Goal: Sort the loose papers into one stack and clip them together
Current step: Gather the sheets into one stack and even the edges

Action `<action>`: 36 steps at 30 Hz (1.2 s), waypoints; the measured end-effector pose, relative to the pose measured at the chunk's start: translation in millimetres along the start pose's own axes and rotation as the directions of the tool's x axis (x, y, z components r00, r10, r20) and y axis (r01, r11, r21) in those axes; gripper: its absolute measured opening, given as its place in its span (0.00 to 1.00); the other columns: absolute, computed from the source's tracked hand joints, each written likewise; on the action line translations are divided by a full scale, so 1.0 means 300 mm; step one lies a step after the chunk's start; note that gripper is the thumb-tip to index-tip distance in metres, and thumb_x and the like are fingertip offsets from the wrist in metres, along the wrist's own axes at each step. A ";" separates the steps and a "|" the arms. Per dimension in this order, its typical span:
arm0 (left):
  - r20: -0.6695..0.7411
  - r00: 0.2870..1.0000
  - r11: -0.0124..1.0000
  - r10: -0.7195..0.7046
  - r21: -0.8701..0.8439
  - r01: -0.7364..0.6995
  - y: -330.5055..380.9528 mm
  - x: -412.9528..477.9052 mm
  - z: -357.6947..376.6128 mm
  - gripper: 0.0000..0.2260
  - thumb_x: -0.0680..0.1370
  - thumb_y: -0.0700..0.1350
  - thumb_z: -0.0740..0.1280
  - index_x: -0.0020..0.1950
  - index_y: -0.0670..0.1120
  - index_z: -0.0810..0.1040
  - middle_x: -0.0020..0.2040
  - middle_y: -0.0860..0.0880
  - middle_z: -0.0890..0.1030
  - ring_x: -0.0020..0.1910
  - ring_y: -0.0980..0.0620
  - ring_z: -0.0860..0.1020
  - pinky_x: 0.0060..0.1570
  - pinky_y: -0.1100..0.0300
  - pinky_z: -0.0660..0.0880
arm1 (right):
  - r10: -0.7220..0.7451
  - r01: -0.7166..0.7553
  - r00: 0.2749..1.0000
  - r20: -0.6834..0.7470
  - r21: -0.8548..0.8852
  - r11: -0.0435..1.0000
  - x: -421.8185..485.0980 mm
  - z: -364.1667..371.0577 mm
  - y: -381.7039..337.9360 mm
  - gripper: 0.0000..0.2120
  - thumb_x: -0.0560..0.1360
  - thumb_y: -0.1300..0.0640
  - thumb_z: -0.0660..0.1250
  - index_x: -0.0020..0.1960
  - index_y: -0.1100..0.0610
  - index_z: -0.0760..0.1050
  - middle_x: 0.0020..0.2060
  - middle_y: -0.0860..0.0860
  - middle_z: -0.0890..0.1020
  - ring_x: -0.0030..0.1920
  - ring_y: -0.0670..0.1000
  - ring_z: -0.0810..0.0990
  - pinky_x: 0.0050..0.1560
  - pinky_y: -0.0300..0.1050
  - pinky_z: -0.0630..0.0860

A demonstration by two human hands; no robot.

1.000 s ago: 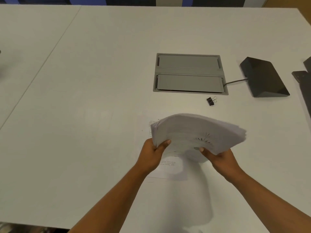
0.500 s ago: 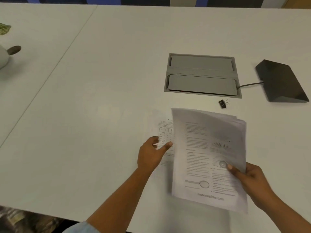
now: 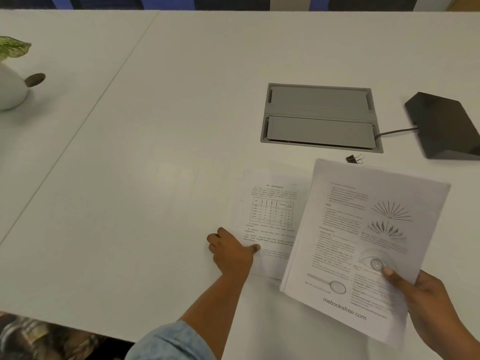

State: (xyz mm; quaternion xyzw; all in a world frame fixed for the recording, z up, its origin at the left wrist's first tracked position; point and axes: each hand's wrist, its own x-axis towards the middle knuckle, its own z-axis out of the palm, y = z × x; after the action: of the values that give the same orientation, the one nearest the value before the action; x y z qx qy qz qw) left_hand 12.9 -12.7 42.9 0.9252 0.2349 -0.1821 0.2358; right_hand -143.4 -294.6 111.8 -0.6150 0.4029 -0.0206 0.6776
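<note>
Surface: white laminate table [image 3: 161, 141], seam running diagonally at left; near edge at the bottom of view.
Right hand [image 3: 428, 302]: nearest — thumb on top, fingers beneath, pinching the lower right of a thick stack of white printed papers [image 3: 363, 242], which looks held off the table, long axis tilted slightly right of straight away.
Left hand [image 3: 231, 252]: fingers loosely curled, thumb tip pressed on the left margin of a single white printed sheet with a table on it [image 3: 270, 216].
Key relation: loose sheet lies flat, just right of the left-hand fingers, its right side tucked under the stack — left hand is nearer; likely next pickup.
Clip: small black binder clip [image 3: 353, 159], just beyond the stack's far edge, untouched.
Far: grey recessed cable hatch [image 3: 320, 116]; black wedge-shaped device [image 3: 444, 126], corded, at right.
</note>
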 end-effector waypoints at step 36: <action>0.072 0.997 0.994 -0.017 0.107 0.009 0.074 -0.006 -0.001 0.38 0.63 0.52 0.82 0.64 0.42 0.66 0.63 0.42 0.69 0.62 0.44 0.73 0.57 0.52 0.76 | -0.026 0.027 0.999 -0.046 0.013 1.000 -0.011 0.007 -0.008 0.11 0.70 0.57 0.70 0.52 0.55 0.80 0.42 0.43 0.88 0.49 0.55 0.83 0.41 0.37 0.82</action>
State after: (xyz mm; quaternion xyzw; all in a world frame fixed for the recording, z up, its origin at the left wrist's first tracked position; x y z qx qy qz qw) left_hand 23.0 -30.5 51.6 0.9277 0.2221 -0.2293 0.1935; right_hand -143.2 -291.8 115.4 -0.6148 0.4099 -0.0463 0.6722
